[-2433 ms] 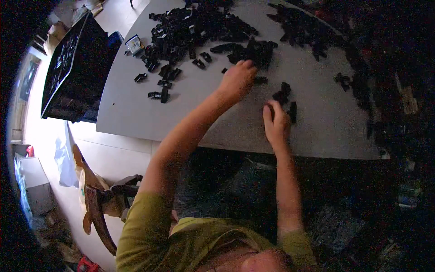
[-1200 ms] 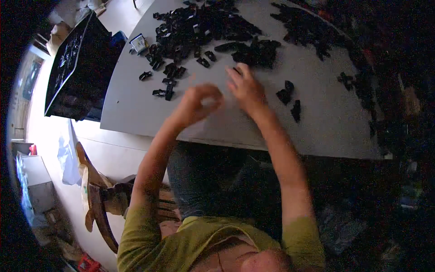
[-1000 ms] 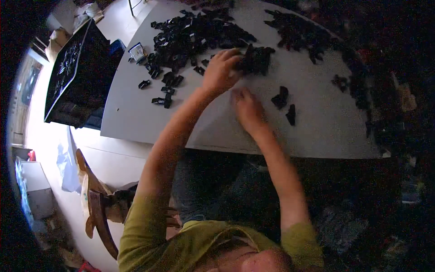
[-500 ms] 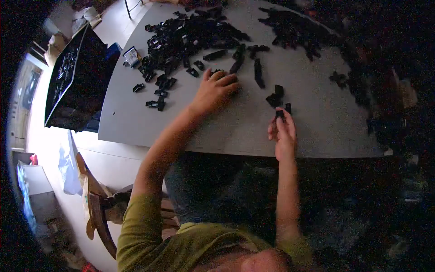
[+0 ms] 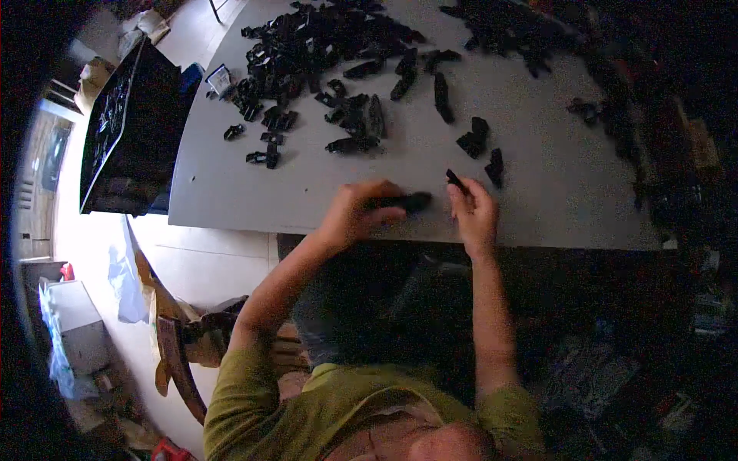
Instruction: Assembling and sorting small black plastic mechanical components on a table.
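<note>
Near the table's front edge, my left hand (image 5: 360, 213) is closed around a long black part (image 5: 411, 202), blurred by motion, whose end sticks out to the right. To the right, my right hand (image 5: 474, 211) pinches a small dark piece (image 5: 457, 181) between thumb and fingers, its tip pointing up and left. The two hands are apart, and the pieces do not touch. Just beyond my right hand lies a black part (image 5: 495, 167), with another pair of joined black pieces (image 5: 474, 137) behind it. A small group of black parts (image 5: 354, 123) lies beyond my left hand.
A big heap of small black parts (image 5: 307, 46) covers the far left of the grey table (image 5: 246, 192). More dark parts (image 5: 507, 31) lie at the far right. A black crate (image 5: 138, 131) stands left of the table. A wooden chair (image 5: 181, 353) is behind my left arm.
My left hand has drawn back from the small group of parts toward the front edge, bringing a long black part. My right hand still holds its small piece, now turned to point up-left.
</note>
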Available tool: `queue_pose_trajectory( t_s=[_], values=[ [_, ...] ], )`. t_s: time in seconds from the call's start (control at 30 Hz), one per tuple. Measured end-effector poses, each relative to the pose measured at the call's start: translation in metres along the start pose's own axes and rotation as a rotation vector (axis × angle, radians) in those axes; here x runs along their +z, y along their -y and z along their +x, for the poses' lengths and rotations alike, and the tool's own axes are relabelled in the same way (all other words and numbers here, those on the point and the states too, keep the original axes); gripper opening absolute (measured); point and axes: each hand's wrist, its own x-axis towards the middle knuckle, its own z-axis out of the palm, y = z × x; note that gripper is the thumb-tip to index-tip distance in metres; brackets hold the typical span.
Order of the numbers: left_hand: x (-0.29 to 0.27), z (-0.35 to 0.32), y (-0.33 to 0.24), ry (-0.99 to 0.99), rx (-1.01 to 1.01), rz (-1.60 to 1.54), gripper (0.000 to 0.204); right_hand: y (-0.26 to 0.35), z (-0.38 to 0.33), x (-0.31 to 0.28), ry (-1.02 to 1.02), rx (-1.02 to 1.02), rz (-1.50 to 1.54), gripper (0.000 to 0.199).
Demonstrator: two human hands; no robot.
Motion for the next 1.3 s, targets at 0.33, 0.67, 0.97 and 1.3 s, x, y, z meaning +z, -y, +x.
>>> queue_pose_trajectory(
  t_s=[0.33, 0.67, 0.97, 1.3],
  values=[
    [0.021, -0.008, -0.015, -0.285, 0.258, 0.373, 0.025, 0.008, -0.002, 0.009, -0.093, -0.275, -0.285, 0.028],
    [0.036, -0.004, -0.006, -0.098, 0.088, 0.283, 0.04, 0.018, -0.005, -0.002, 0.128, -0.417, -0.232, 0.025],
    [0.019, -0.001, -0.007, -0.084, 0.067, 0.253, 0.037, 0.023, 0.002, 0.001, 0.204, -0.517, -0.503, 0.034],
    [0.011, -0.006, -0.007, -0.089, 0.063, 0.124, 0.03, 0.029, 0.002, -0.019, 0.292, -0.39, -0.435, 0.03]
  ],
)
